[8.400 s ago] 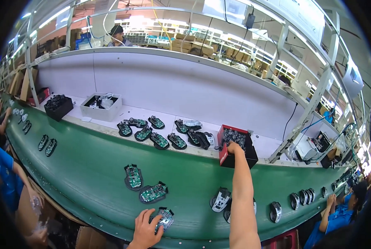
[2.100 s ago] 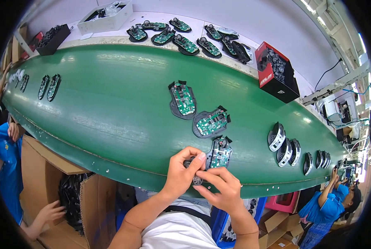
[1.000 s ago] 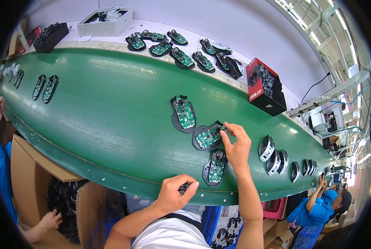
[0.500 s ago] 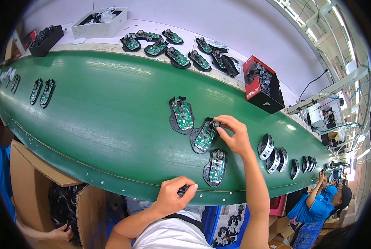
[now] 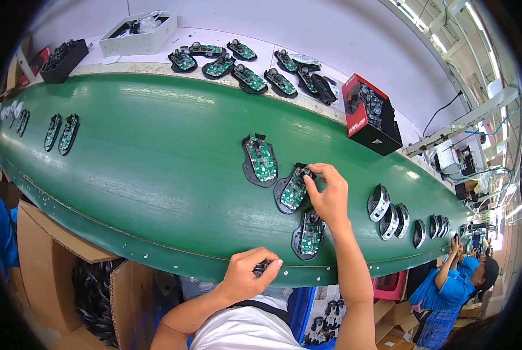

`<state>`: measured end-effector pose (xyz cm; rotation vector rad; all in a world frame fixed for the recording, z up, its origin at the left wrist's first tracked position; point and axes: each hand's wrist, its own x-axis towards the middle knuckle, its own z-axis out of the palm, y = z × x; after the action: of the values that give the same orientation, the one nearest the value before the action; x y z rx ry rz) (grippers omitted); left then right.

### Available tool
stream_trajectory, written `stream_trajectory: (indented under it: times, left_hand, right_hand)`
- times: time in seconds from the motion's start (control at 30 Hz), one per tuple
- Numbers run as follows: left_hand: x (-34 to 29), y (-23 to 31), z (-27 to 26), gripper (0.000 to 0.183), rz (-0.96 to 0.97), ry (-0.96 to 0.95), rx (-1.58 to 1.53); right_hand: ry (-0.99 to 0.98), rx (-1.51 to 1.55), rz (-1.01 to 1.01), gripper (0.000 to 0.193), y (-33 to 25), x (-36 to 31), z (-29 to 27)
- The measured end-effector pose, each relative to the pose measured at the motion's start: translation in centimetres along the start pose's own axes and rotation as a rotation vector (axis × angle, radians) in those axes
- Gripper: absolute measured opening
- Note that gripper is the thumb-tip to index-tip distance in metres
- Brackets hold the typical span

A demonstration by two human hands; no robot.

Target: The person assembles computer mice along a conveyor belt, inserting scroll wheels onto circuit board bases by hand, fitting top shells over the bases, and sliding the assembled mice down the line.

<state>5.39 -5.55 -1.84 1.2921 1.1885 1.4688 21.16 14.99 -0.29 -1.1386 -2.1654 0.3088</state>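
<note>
My right hand (image 5: pixel 329 195) pinches a small dark scroll wheel at the upper end of an opened computer mouse (image 5: pixel 292 189), a black base carrying a green circuit board. Fingertips partly cover that wheel. Just up and to the left lies a similar opened mouse (image 5: pixel 261 160), with no wheel visible on its board. A third one (image 5: pixel 309 234), with a wheel at its top, sits below, close to my right forearm. My left hand (image 5: pixel 250 271) is closed around small dark parts (image 5: pixel 261 268) at the belt's near edge; the fingers hide most of them.
The green conveyor belt (image 5: pixel 156 157) carries opened mice (image 5: pixel 68 134) at left and mouse shells with silvery parts (image 5: pixel 379 204) at right. A red-and-black box of wheels (image 5: pixel 371 111) and several circuit-board mice (image 5: pixel 250 79) occupy the far ledge. A co-worker (image 5: pixel 448 286) works at right.
The mice near my hands and those at left have shifted slightly right with the belt. My right hand follows, its fingers still at the same mouse's wheel. My left hand stays closed.
</note>
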Motion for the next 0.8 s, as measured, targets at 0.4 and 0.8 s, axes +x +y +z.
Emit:
stream_trajectory:
  times: [0.4, 0.8]
  left_hand:
    - [-0.2, -0.1, -0.2, 0.009, -0.015, -0.027, 0.0]
    - [-0.3, -0.2, -0.3, 0.012, -0.15, -0.032, -0.158]
  right_hand:
    - [-0.081, -0.237, -0.083, 0.02, 0.4, 0.1, -0.5]
    - [0.141, 0.005, -0.01, 0.012, 0.4, 2.1, -1.1]
